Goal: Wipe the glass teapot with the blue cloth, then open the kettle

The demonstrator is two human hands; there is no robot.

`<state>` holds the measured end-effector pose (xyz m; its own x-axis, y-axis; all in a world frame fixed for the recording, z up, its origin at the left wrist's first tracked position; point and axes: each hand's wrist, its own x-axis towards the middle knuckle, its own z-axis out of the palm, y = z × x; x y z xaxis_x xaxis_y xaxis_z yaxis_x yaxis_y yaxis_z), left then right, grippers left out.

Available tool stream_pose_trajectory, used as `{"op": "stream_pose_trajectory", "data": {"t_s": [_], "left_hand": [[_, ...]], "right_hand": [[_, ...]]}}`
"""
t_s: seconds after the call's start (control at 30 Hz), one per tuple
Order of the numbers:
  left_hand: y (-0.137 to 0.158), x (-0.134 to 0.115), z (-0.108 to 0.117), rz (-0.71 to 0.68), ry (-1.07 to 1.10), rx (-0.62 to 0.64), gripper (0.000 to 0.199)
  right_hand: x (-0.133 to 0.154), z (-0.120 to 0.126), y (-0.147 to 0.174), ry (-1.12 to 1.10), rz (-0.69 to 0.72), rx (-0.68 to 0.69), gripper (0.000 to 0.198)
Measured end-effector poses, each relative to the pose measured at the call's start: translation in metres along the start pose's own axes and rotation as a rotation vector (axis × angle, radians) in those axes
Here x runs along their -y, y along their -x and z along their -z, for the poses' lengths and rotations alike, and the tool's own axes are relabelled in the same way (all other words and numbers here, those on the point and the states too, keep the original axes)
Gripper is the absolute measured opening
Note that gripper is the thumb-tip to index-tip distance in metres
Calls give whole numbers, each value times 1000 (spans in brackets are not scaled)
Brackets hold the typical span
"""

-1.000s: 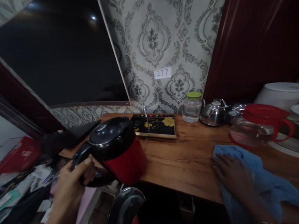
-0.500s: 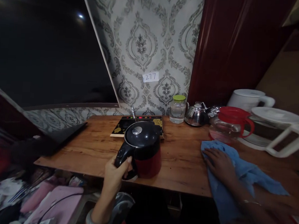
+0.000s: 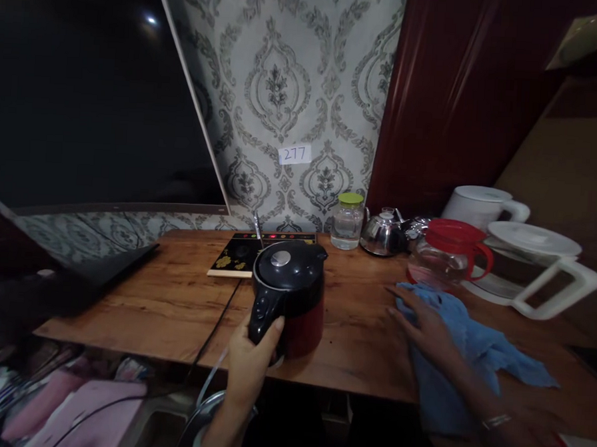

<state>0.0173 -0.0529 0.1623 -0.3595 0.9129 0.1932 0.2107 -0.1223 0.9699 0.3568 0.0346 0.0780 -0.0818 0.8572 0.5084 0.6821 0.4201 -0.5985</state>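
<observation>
My left hand (image 3: 254,354) is wrapped around the black handle of an electric kettle (image 3: 300,327). The kettle has a dark red body and a closed black lid with a round silver button. It is upright near the table's front edge; I cannot tell whether its base touches the wood. To the right, my right hand (image 3: 426,327) lies over a crumpled blue cloth (image 3: 477,339). Its fingers are stretched out, apart, and reach past the cloth's left edge. Behind the kettle is a black and gold induction cooktop (image 3: 231,257), partly hidden by it, with a metal spout beside it.
A glass jar with a green lid (image 3: 347,226), a steel teapot (image 3: 384,235), a red-lidded glass jug (image 3: 444,254) and white pitchers (image 3: 532,252) stand at the back right. A black cord (image 3: 218,323) crosses the wooden table (image 3: 174,297). A large screen (image 3: 99,100) leans in at left.
The kettle, in my left hand, has shifted slightly right relative to the cooktop. My right hand's fingers have slid toward the cloth's left edge and spread. The view has turned a little right.
</observation>
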Motion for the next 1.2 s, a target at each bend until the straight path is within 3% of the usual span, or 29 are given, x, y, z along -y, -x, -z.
{"op": "stream_pose_trajectory", "data": {"t_s": [0.1, 0.23, 0.33, 0.43, 0.67, 0.8, 1.0, 1.1, 1.2], "left_hand": [[-2, -1, 7, -194, -8, 8, 39], [-13, -4, 24, -437, 8, -184, 29], [-21, -9, 30, -488, -52, -67, 40], [-26, -14, 29, -519, -120, 78, 44], [-31, -14, 21, -646, -242, 101, 41], [-27, -16, 17, -607, -179, 100, 46], [-28, -32, 13, -359, 160, 62, 68], [-26, -41, 12, -352, 279, 1, 62], [-16, -48, 16, -296, 401, -141, 47]], "right_hand": [[56, -13, -30, -373, -52, 99, 50], [107, -31, -75, -696, -135, 148, 59], [126, -41, -102, -847, -229, 185, 65], [139, -46, -116, -895, -238, 241, 56], [156, -39, -121, -1025, -280, 218, 45], [157, -34, -118, -1240, -356, 170, 46], [179, -25, -104, -1389, -301, 25, 39], [202, -22, -87, -1393, -194, 86, 35], [226, -22, -68, -1325, -70, 185, 28]]}}
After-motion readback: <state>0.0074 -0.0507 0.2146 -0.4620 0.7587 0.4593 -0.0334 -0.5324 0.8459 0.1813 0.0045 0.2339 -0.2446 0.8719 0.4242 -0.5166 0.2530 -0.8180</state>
